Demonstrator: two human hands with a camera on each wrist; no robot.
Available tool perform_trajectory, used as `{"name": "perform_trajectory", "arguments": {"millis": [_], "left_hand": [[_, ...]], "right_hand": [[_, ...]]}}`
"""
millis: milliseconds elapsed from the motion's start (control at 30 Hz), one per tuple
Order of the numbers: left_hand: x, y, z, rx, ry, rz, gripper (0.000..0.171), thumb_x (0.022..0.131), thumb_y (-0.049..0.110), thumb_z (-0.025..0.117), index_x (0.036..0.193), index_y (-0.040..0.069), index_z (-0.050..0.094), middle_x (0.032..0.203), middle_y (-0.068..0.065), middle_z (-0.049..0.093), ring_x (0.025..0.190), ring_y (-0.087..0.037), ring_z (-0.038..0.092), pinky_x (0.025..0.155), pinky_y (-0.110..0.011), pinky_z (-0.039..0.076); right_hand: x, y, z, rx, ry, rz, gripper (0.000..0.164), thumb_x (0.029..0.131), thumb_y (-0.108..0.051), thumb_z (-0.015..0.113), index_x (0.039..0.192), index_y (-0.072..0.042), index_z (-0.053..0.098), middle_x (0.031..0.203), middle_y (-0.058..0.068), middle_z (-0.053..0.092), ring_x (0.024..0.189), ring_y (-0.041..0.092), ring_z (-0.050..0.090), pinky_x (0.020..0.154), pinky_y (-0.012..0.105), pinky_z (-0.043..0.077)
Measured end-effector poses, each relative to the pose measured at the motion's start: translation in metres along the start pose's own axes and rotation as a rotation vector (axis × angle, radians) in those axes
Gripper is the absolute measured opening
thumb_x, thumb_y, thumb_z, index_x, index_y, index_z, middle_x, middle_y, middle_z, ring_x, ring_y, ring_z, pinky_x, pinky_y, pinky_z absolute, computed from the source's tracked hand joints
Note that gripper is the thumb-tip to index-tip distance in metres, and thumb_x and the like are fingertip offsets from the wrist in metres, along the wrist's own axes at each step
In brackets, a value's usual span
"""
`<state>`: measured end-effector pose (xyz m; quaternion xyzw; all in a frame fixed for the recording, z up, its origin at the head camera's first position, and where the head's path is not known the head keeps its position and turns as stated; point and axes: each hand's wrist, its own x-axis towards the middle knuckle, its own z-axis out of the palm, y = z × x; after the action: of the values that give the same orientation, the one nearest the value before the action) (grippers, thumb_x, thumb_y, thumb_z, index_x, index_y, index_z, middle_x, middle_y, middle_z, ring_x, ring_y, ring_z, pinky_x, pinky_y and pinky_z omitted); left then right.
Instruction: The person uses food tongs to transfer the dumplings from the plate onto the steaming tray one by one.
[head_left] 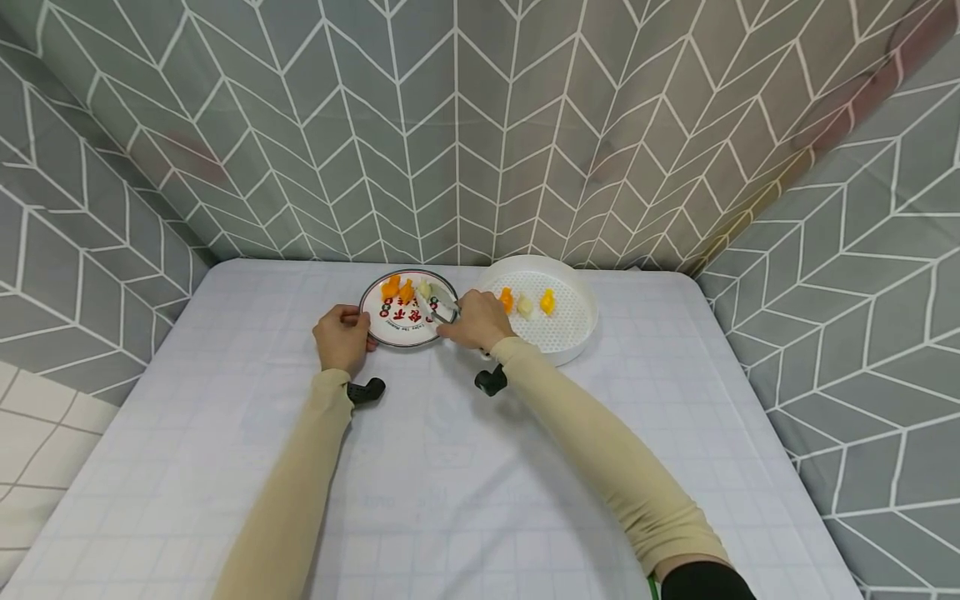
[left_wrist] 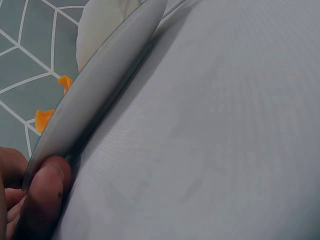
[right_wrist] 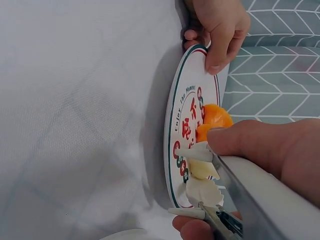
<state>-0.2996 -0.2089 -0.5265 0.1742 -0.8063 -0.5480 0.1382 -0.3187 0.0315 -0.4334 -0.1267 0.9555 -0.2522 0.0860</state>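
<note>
My left hand (head_left: 342,340) pinches the left rim of a white plate (head_left: 405,336) with a dark edge and red lettering, thumb on top and fingertips below. On the plate are two orange pieces (head_left: 391,288) and a pale yellow piece (right_wrist: 201,169), their kind unclear. Metal tongs (right_wrist: 240,192) with white tips are gripped in my right hand (head_left: 482,321), over the plate's right side. The tips stand apart beside the pale piece; whether they touch it I cannot tell. In the left wrist view, the plate's underside hides most of its top.
Right of the plate stands a round white tray (head_left: 576,333) with a perforated base, holding an orange piece (head_left: 507,300), a pale piece (head_left: 524,306) and a yellow piece (head_left: 548,302). A white cloth (head_left: 420,483) covers the table. Patterned grey curtains (head_left: 480,125) hang behind and beside it.
</note>
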Motion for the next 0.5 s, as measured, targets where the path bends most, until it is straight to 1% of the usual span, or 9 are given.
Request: {"name": "perform_trajectory", "arguments": {"millis": [100, 167, 267, 400, 500], "left_hand": [[-0.001, 0.0, 0.0, -0.007, 0.0, 0.0, 0.03, 0.106, 0.014, 0.062, 0.129, -0.006, 0.063, 0.105, -0.019, 0.066, 0.052, -0.009, 0.065, 0.051, -0.022, 0.062], [-0.001, 0.0, 0.0, -0.009, -0.003, -0.002, 0.03, 0.106, 0.013, 0.062, 0.129, -0.006, 0.063, 0.105, -0.019, 0.066, 0.052, -0.009, 0.065, 0.051, -0.022, 0.062], [0.0, 0.001, 0.0, -0.002, -0.006, -0.003, 0.03, 0.107, 0.014, 0.062, 0.13, -0.005, 0.063, 0.106, -0.019, 0.066, 0.053, -0.01, 0.065, 0.052, -0.022, 0.063], [0.0, 0.002, -0.001, 0.003, -0.01, -0.002, 0.03, 0.107, 0.014, 0.061, 0.13, -0.005, 0.063, 0.106, -0.019, 0.066, 0.054, -0.009, 0.066, 0.053, -0.022, 0.063], [0.0, 0.001, -0.001, -0.001, -0.01, -0.002, 0.03, 0.107, 0.014, 0.061, 0.13, -0.005, 0.063, 0.106, -0.019, 0.066, 0.054, -0.009, 0.065, 0.053, -0.022, 0.063]], "right_hand": [[-0.001, 0.001, -0.001, 0.021, -0.006, -0.001, 0.052, 0.09, -0.037, 0.084, 0.12, 0.005, 0.075, 0.074, 0.006, 0.057, 0.071, 0.021, 0.051, 0.055, 0.025, 0.035], [-0.001, 0.002, -0.002, 0.039, -0.008, -0.001, 0.051, 0.09, -0.036, 0.084, 0.119, 0.005, 0.075, 0.073, 0.004, 0.055, 0.069, 0.02, 0.05, 0.054, 0.024, 0.035], [-0.002, 0.002, -0.006, 0.054, -0.005, 0.0, 0.052, 0.089, -0.036, 0.084, 0.119, 0.004, 0.076, 0.078, 0.006, 0.06, 0.071, 0.02, 0.052, 0.054, 0.024, 0.036], [-0.004, 0.002, -0.014, 0.033, 0.002, -0.002, 0.057, 0.089, -0.04, 0.084, 0.126, 0.002, 0.075, 0.09, 0.009, 0.07, 0.08, 0.021, 0.055, 0.06, 0.025, 0.039], [-0.006, 0.003, -0.023, 0.016, 0.008, -0.005, 0.053, 0.089, -0.041, 0.083, 0.124, -0.001, 0.077, 0.09, 0.008, 0.071, 0.083, 0.022, 0.056, 0.062, 0.026, 0.039]]}}
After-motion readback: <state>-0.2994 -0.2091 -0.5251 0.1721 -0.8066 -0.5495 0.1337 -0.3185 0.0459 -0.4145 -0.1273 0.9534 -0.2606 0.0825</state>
